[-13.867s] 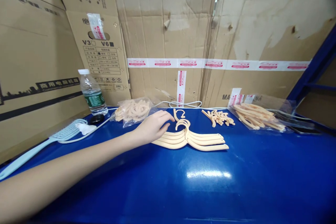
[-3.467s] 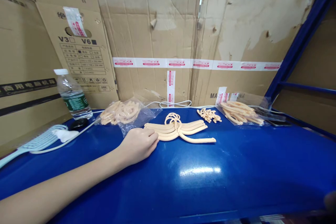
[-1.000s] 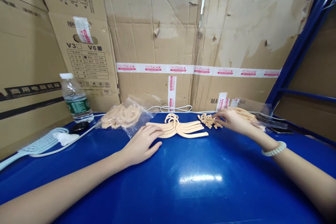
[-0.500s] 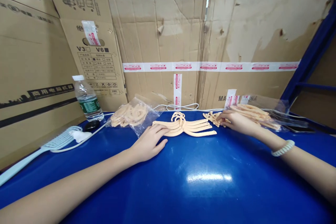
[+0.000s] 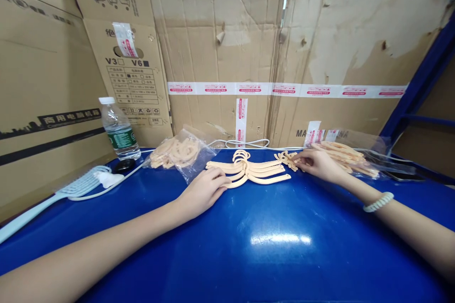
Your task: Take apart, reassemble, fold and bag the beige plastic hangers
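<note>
Several beige curved plastic strips [image 5: 266, 170], shaped like coat-hanger arms with holes at the ends, lie in a row at the table's middle, with curved hooks [image 5: 241, 155] behind them. My left hand [image 5: 204, 189] is closed, thumb and fingers pinching the left end of the nearest curved strip [image 5: 239, 182]. To the right is a small pile of short beige pieces [image 5: 285, 158]. My right hand [image 5: 320, 164] reaches into its right side with thumb and fingertips pressed together. Whatever is between those fingertips is too small to make out.
A clear bag of beige curved parts [image 5: 177, 152] lies left, another bag of long beige strips [image 5: 350, 156] right, beside a dark phone [image 5: 405, 176]. A water bottle [image 5: 121, 132], round black object [image 5: 123, 166] and pale blue hairbrush [image 5: 81, 182] stand left. Cardboard [image 5: 220, 57] walls the back.
My left thumb has come in against the fingers, closing on the nearest strip, which has shifted slightly left. My right hand's fingers have drawn together at the small pile.
</note>
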`<action>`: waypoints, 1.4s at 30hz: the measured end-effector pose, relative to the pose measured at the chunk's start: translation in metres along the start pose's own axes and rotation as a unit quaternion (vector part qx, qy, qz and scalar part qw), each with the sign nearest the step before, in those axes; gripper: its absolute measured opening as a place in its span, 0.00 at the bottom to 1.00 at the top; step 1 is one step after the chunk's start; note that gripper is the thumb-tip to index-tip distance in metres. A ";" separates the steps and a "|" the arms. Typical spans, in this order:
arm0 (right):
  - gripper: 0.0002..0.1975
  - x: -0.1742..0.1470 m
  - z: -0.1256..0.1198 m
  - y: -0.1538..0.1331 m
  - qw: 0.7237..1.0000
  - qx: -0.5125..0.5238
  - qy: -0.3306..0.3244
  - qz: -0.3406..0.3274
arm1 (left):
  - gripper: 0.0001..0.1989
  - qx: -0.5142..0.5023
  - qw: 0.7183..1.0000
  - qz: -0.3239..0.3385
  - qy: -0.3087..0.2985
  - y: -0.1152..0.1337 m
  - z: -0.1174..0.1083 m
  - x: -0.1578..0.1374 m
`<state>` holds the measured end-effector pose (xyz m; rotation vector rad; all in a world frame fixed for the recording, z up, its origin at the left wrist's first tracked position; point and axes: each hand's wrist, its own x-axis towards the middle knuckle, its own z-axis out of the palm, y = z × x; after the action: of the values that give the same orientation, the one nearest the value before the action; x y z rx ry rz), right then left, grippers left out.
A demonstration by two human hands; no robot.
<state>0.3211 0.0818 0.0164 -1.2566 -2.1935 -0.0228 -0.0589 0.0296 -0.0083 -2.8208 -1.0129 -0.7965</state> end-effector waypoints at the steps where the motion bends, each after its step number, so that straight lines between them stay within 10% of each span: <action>1: 0.16 0.000 0.001 -0.001 1.000 0.015 0.011 0.016 | 0.10 -0.006 1.000 0.000 -0.003 0.000 0.000 0.000; 12: 0.20 -0.006 -0.015 -0.034 0.924 0.291 0.188 0.161 | 0.04 -0.064 0.997 -0.049 0.013 0.005 -0.003 -0.002; 24: 0.17 -0.024 0.024 -0.074 0.747 0.595 0.062 0.289 | 0.10 -0.102 0.992 -0.058 0.050 0.007 -0.002 -0.004; 42: 0.12 -0.022 0.000 -0.054 0.713 0.613 -0.150 0.307 | 0.09 -0.078 0.995 -0.058 0.028 0.006 -0.001 -0.004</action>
<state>0.2864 0.0349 0.0202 -1.0387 -1.2615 1.6939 -0.0585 0.0222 -0.0090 -2.8692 -1.1638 -1.0032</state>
